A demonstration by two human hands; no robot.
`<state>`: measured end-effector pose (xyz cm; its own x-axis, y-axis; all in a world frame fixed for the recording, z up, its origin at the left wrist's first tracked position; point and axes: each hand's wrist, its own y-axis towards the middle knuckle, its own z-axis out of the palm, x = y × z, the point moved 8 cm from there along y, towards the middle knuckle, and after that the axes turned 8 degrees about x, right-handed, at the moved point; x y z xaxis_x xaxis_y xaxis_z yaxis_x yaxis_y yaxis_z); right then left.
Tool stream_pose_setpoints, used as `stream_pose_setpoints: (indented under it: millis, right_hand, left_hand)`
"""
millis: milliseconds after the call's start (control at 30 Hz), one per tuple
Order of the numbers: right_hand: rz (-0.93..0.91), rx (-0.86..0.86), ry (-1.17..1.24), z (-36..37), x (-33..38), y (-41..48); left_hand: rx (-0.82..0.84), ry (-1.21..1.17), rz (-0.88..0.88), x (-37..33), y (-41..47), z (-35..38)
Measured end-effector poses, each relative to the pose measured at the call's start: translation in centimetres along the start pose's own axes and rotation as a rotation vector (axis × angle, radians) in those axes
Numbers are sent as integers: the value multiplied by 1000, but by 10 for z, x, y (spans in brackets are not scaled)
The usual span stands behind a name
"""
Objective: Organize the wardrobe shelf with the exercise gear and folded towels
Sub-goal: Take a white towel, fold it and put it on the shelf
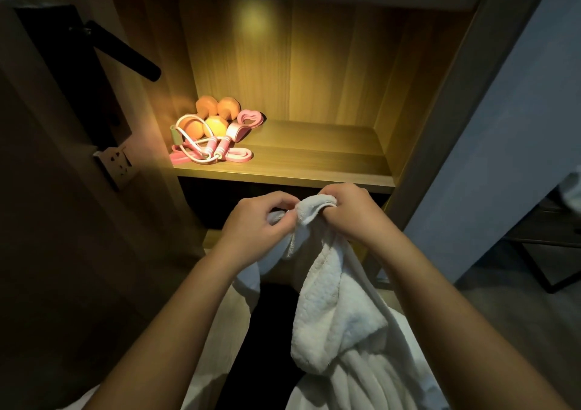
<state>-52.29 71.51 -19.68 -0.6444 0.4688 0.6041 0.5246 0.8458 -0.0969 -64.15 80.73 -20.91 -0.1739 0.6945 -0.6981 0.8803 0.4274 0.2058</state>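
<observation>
Two hands [257, 224] [349, 211] pinch fluffy white towel [333, 302], unfolded, hanging.

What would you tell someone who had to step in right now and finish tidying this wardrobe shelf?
Left hand pinches one edge of the white fluffy towel; right hand grips its top edge beside it. The towel hangs unfolded, in front of and below the lit wooden shelf.
Done: orange dumbbells, pink skipping rope and pink heart-shaped piece sit bunched at the shelf's left end.
Left: fold the towel, then probably lay it on the shelf to the right of the gear.
</observation>
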Motion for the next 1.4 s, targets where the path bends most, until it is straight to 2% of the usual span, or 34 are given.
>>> stream_pose_setpoints:
  millis: [67,167,267,433,567,667,767,833,900,1000,1167,1267,1400]
  right_hand:
    - [15,4,3,0,-3,1]
    - [10,25,20,4,-1,3]
    - [31,31,-19,7,-1,4]
    - [143,-9,-255,-5,-8,0]
    - [173,-10,-301,-12,-5,-2]
    - [121,74,-181,-2,-1,-2]
    - [73,125,19,0,7,-4]
    - [48,148,103,0,12,-6]
    - [17,189,140,3,18,-8]
    - [11,219,140,7,19,-12]
    - [21,244,95,10,16,-17]
    - [61,109,-57,-2,13,-17]
    - [92,-180,-285,-25,13,-25]
  left_hand:
    - [-2,25,10,-5,-1,2]
    - [37,265,-16,-5,2,11]
    - [38,277,-114,9,10,7]
    - [-160,419,-264,26,19,-47]
    - [-401,512,-329,32,8,-95]
    - [-326,546,-386,40,6,-95]
    - [-10,403,-215,25,7,-60]
    - [106,408,-77,-1,1,-33]
    - [52,439,1,-17,-1,-19]
    - [-112,362,27,-22,-1,-24]
    - [-120,435,104,-31,4,-21]
    - [-251,432,152,-35,-2,-31]
    - [-359,413,76,-26,-1,-59]
